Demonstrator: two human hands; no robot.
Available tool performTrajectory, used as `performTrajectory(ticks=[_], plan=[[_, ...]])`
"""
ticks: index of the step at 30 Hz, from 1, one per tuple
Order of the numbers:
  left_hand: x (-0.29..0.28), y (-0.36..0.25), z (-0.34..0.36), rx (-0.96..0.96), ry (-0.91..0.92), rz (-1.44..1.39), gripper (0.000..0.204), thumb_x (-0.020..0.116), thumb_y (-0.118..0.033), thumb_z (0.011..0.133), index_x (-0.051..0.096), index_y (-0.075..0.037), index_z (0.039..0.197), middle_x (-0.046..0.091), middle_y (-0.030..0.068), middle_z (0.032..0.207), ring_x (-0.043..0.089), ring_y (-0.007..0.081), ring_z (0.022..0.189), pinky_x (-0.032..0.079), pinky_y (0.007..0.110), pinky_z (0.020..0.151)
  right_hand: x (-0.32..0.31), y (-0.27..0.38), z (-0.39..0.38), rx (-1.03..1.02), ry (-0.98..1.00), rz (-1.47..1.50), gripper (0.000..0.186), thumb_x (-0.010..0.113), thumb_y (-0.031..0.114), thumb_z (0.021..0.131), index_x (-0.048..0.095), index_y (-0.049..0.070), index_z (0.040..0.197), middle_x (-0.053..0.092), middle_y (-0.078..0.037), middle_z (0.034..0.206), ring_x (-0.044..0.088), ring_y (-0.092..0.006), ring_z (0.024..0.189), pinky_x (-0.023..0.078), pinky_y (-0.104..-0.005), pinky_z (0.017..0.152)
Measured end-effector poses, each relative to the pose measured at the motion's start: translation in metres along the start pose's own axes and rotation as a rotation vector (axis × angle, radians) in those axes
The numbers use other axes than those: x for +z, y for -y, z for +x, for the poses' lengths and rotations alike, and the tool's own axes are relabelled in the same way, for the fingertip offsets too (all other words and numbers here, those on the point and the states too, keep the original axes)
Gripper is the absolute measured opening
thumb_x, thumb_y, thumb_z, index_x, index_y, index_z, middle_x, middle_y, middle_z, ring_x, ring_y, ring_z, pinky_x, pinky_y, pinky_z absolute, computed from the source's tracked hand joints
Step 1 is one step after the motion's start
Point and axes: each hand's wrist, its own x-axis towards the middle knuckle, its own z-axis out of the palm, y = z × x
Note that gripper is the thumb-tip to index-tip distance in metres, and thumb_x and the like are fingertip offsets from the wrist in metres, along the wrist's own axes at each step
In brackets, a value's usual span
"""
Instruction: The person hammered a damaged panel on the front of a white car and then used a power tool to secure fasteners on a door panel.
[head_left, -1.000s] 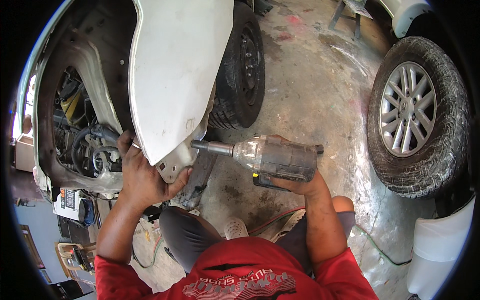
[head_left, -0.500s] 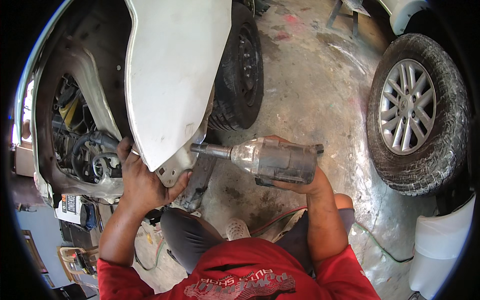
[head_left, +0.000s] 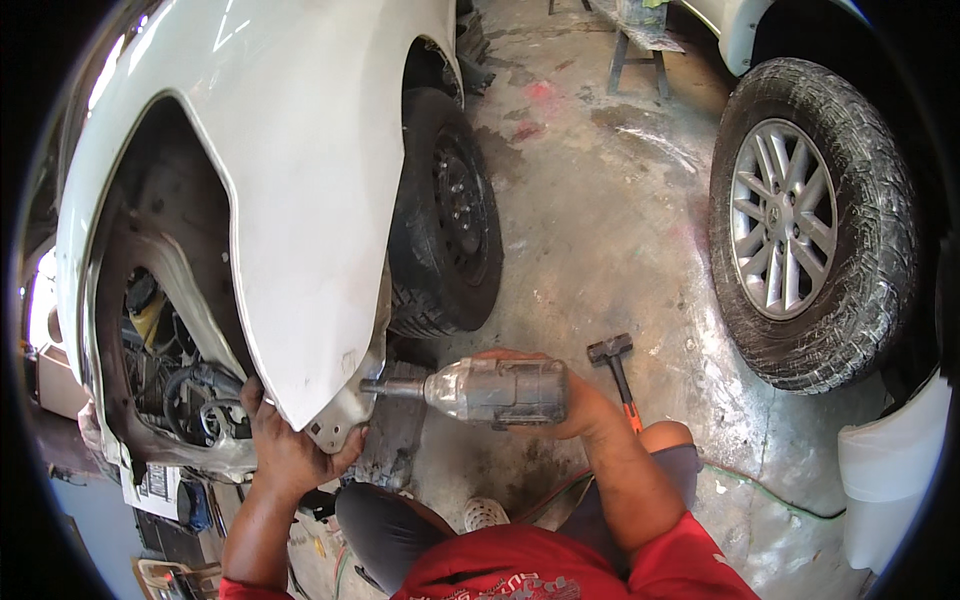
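In the head view, the right hand [head_left: 580,410] grips an impact wrench [head_left: 495,392], its fingers wrapped around the handle and mostly hidden by the housing; trigger position cannot be told. The wrench is to the right of the lower tip of a white fender panel [head_left: 310,230], and its socket [head_left: 395,387] points left at the metal bracket [head_left: 340,425] under that tip; contact between the two cannot be confirmed. The left hand [head_left: 290,450] pinches the bracket and panel tip together, thumb at the bracket's lower corner, remaining fingers bent at the panel's left edge. For sound work, align the socket squarely, seat it fully before applying power, and brace the bracket against twist. Hold the left thumb clear of the rotating socket, and use short bursts: a slip could mark the panel edge. The floor [head_left: 580,220] is stained concrete with reddish patches. A hammer [head_left: 613,350] lies on it beside the right knee [head_left: 667,436], near a green hose [head_left: 770,495]. A black-rimmed wheel [head_left: 460,210] stands beside the panel's right edge; a larger silver-rimmed wheel [head_left: 785,220] is well apart, farther right.
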Motion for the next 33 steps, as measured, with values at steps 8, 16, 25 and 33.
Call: performTrajectory(ticks=[8,16,25,33], plan=[[0.008,0.001,-0.003,0.011,-0.016,0.012,0.074,0.081,-0.039,0.065,0.057,-0.004,0.126,0.063,0.0173,0.12,0.059,0.0381,0.112,0.035,0.056,0.103,-0.007,0.023,0.008,-0.051,0.036,-0.081,0.074,0.078,0.0,0.071,0.055,0.008,0.141,0.063,-0.009,0.137,0.061,-0.0206,0.122,0.045,-0.0339,0.107],[-0.027,0.021,-0.021,0.1,0.085,0.054,0.08,0.07,-0.064,0.079,0.061,0.002,0.123,0.063,0.021,0.116,0.057,0.0425,0.115,0.038,0.058,0.102,-0.055,-0.002,-0.012,0.321,0.041,-0.415,0.07,0.075,0.004,0.072,0.055,0.01,0.139,0.067,-0.014,0.128,0.064,-0.0304,0.118,0.049,-0.0403,0.103],[-0.024,0.073,-0.014,0.026,-0.135,0.266,0.077,0.045,-0.064,0.092,0.062,0.006,0.122,0.057,0.0292,0.134,0.051,0.0451,0.126,0.035,0.055,0.106,0.028,-0.251,-0.076,0.924,0.179,-1.116,0.066,0.064,0.012,0.081,0.047,0.007,0.145,0.061,-0.022,0.125,0.062,-0.0398,0.114,0.051,-0.0496,0.094],[-0.023,0.076,-0.03,0.009,-0.062,0.253,0.058,0.076,-0.034,0.084,0.062,0.0,0.128,0.052,0.023,0.143,0.046,0.045,0.133,0.042,0.053,0.105,0.071,-0.319,-0.121,0.759,0.415,-1.064,0.05,0.056,0.013,0.086,0.053,0.004,0.135,0.061,-0.021,0.123,0.06,-0.0412,0.115,0.051,-0.0502,0.095]])
